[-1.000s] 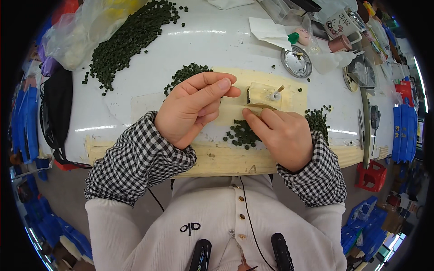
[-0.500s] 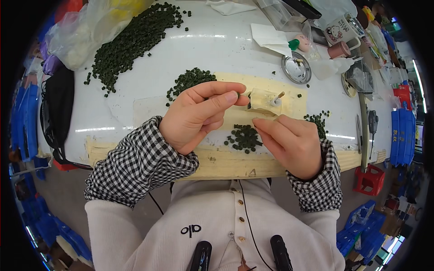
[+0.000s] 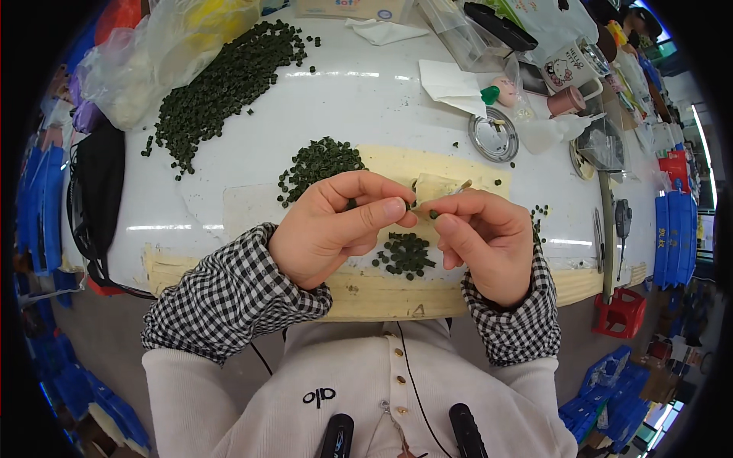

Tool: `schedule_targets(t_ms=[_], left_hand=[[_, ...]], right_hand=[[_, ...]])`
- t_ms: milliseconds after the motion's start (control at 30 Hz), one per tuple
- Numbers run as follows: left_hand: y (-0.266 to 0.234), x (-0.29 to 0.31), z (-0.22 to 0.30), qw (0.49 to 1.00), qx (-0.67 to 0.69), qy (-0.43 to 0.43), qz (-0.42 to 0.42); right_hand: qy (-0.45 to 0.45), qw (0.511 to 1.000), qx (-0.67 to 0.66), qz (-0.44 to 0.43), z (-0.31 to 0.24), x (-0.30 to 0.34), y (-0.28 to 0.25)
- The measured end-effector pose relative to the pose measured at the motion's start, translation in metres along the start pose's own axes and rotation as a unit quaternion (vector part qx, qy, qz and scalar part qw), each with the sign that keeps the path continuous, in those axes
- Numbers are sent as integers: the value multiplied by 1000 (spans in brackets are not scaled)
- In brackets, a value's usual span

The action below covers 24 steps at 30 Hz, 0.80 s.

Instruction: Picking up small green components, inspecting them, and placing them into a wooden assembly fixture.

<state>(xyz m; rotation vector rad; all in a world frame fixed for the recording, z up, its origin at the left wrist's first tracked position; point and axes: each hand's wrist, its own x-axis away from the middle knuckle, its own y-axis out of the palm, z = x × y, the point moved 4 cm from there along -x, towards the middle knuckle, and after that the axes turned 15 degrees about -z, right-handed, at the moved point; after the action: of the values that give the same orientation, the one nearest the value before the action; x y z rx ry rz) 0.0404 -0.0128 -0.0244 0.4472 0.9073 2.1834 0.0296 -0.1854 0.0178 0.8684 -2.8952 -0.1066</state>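
Observation:
Over the work table, my left hand (image 3: 340, 225) is closed, thumb and forefinger pinching a small dark green piece whose tip just shows. Close beside it, fingertips almost meeting, my right hand (image 3: 489, 240) pinches another small dark green part (image 3: 434, 214). Below them lies a small pile of round dark green parts (image 3: 405, 255). A larger heap of such parts (image 3: 324, 162) sits behind my left hand. Just beyond the fingertips, a pale yellow block (image 3: 435, 185) with a small stick on it is partly hidden by my hands.
A big heap of dark green parts (image 3: 221, 84) covers the far left beside clear plastic bags (image 3: 122, 76). Far right stand a round metal lid (image 3: 492, 136), white paper (image 3: 450, 85), a mug (image 3: 571, 64) and a squeeze bottle (image 3: 551, 131). Tweezers (image 3: 598, 238) lie at the right edge.
My right hand has risen from the small near pile to my left fingertips and now has a green part in its pinch. The left hand has dropped slightly nearer.

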Motion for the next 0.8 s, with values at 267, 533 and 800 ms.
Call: schedule_targets(t_ms=[267, 533, 800], left_hand=[[0, 0, -2, 1000, 12, -6, -21], [3, 1, 4, 996, -71, 1, 50], [4, 2, 6, 988, -143, 14, 59]], right_hand=[[-48, 995, 85, 23, 2, -1, 3], [-46, 988, 147, 31, 1, -3, 5], [-27, 993, 115, 22, 6, -2, 6]])
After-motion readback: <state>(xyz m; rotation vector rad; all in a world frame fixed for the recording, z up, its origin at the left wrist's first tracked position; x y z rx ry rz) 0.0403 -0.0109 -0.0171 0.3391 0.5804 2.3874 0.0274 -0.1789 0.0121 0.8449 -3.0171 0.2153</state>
